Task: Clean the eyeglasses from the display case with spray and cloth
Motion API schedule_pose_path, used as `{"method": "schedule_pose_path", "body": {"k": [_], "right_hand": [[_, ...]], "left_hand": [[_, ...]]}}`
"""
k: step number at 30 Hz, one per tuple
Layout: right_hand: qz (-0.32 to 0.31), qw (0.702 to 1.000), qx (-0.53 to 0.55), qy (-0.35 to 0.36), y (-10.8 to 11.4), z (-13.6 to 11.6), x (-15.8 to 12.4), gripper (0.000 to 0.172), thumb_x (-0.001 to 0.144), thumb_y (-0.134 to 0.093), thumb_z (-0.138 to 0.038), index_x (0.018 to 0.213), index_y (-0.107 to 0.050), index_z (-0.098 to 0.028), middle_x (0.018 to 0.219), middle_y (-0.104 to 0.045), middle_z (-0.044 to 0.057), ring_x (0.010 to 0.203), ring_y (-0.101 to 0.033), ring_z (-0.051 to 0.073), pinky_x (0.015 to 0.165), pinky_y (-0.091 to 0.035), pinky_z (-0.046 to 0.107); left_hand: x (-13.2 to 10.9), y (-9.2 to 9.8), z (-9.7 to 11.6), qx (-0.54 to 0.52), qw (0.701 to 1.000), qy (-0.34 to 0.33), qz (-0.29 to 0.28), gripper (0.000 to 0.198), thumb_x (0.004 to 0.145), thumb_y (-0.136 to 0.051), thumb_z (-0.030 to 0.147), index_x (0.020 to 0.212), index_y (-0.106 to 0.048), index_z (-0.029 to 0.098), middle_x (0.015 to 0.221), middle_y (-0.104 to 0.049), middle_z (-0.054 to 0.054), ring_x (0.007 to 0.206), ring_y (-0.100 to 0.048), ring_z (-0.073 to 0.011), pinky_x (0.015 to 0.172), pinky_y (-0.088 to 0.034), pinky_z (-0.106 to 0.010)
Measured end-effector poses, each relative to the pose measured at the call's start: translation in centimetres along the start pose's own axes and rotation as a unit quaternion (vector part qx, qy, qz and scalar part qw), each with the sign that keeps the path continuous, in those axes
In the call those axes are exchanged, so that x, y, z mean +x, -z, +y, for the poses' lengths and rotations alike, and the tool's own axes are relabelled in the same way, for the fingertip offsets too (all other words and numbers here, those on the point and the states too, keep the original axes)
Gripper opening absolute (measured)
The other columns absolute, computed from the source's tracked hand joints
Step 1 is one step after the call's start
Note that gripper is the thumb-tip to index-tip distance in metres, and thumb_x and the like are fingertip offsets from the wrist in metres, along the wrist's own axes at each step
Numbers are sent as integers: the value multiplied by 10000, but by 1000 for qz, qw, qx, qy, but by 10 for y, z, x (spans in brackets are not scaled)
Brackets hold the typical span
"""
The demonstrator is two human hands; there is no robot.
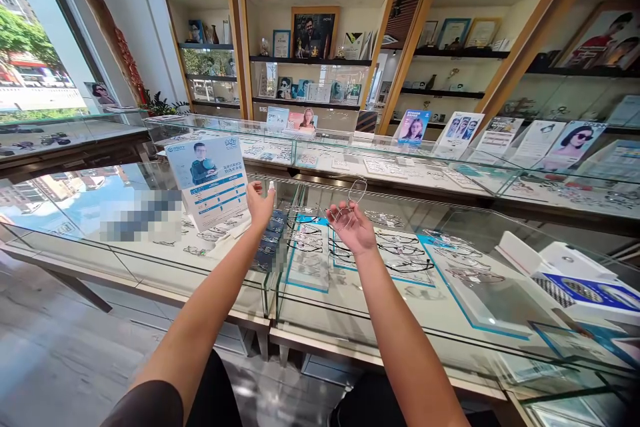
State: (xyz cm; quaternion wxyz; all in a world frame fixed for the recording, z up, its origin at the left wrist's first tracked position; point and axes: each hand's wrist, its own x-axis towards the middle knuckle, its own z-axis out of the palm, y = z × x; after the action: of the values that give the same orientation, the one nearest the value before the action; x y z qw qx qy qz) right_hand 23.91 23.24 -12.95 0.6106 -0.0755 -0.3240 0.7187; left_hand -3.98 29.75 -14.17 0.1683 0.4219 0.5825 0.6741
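My left hand (260,204) is raised above the glass counter, its fingers curled round a small white bottle (271,187) whose narrow tip points up. Much of that bottle is hidden by the hand. To the right, my right hand (353,227) is turned palm up and grips a pair of thin-rimmed eyeglasses (357,191); one round lens rim stands up above the fingertips. Just left of my left hand a blue and white sign (207,183) leans upright on the counter. Below it lies a pale cloth (231,239).
Under the glass counter top (320,313), several spectacle frames (405,250) lie in rows. An open white and blue box (590,287) sits at the right. Beyond runs a second glass display case (345,163) with upright advert cards (457,135), backed by wood-framed shelves (320,61).
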Motion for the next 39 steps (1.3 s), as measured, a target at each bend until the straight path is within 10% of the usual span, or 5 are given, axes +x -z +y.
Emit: {"method": "schedule_pose_path", "body": {"k": [7, 17, 23, 31, 39], "right_hand": [[-22, 996, -86, 16, -4, -3, -2, 300, 723, -983, -359, 834, -717, -281, 957, -813, -5, 982, -789, 207, 1043, -627, 410], [-40, 987, -153, 28, -25, -4, 27, 332, 714, -984, -406, 829, -704, -269, 853, -751, -9, 943, -776, 208, 1061, -597, 420], [-66, 983, -171, 19, -42, -2, 46, 332, 736, -985, -408, 783, -691, -260, 829, -750, -18, 1016, -797, 242, 1013, -636, 431], [-7, 973, -228, 24, -22, 19, 54, 382, 711, -990, -484, 782, -701, -245, 860, -809, 16, 913, -787, 197, 939, -631, 357], [31, 952, -302, 34, -24, 53, 51, 381, 712, -961, -551, 791, -748, -245, 834, -813, 22, 864, -738, 186, 976, -585, 377]], "left_hand": [[35, -35, -25, 128, 986, 75, -73, 717, 789, -825, 279, 1388, -439, 197, 1510, -557, -224, 1440, -533, -373, 1163, -401, -469], [37, -40, -50, 143, 976, 92, -134, 311, 790, -729, 204, 1038, -544, 235, 1093, -712, -151, 1152, -670, -378, 945, -459, -422], [29, -42, -27, 15, 984, 70, -162, 206, 846, -700, 347, 840, -519, 248, 788, -596, -25, 786, -607, -224, 749, -458, -324], [3, -39, 15, -186, 923, 96, -322, 824, 793, -346, 1032, 561, -432, 246, 474, -366, 19, 416, -373, -118, 475, -367, -287], [-13, -29, 31, -275, 861, 135, -405, 851, 824, -324, 1024, 468, -372, 252, 378, -242, 26, 336, -235, -85, 422, -217, -290]]}}
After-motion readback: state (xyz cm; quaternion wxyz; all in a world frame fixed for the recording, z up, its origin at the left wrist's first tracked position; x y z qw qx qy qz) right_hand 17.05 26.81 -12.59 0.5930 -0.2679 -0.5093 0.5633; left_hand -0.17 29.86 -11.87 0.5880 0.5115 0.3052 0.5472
